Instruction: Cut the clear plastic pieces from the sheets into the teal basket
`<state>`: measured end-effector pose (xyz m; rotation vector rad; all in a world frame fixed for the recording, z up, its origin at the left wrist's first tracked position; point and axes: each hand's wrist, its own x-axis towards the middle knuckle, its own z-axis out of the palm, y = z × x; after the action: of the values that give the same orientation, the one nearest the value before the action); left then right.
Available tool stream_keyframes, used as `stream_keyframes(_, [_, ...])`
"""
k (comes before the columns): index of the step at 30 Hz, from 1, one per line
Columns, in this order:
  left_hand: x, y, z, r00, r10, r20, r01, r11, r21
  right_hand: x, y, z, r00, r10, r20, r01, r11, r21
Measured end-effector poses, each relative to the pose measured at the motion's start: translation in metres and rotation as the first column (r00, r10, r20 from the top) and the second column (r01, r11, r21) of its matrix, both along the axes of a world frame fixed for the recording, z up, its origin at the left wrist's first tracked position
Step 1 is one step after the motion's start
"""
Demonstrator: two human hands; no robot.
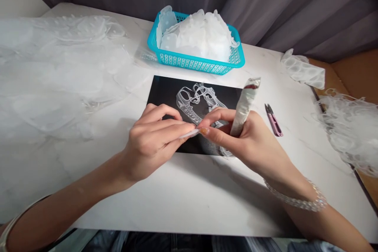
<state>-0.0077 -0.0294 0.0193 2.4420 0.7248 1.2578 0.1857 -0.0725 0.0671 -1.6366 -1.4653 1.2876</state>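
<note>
A small translucent white plastic piece [189, 134] is pinched in the fingers of my left hand [149, 139]. My right hand [246, 138] has its thumb and forefinger closed at the other end of this piece. A silver-wrapped handle [245, 104] sticks up from the crook of the same hand; its working end is hidden, so I cannot make out what tool it is. Beneath both hands lies a black mat [161, 90], carrying clear plastic trim with cut-out openings [186, 104]. My fingers partly cover the mat and trim.
Behind the mat stands a blue basket [191, 65] heaped with translucent pieces [201, 33]. Pink-handled thread snips [273, 120] lie on the right. A large translucent heap [65, 75] spreads across the left; stringy offcuts [351, 126] and a sheet [302, 69] sit at the right edge.
</note>
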Motion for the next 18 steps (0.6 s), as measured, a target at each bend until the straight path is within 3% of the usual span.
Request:
stream_keyframes(10, [0.0006,0.0019,0.0008,1.000,0.003,0.001,-0.003,0.995,-0.104,0.0044,0.0039,0.0034,0.997,-0.006,0.075,-0.007,0.985,0.170])
stream_keyframes(18, [0.0003,0.0021,0.0011,1.000,-0.006,-0.025,0.005,0.999,-0.053,-0.0020,0.0015,-0.0003,0.995,0.054,0.082,-0.065,0.987,0.147])
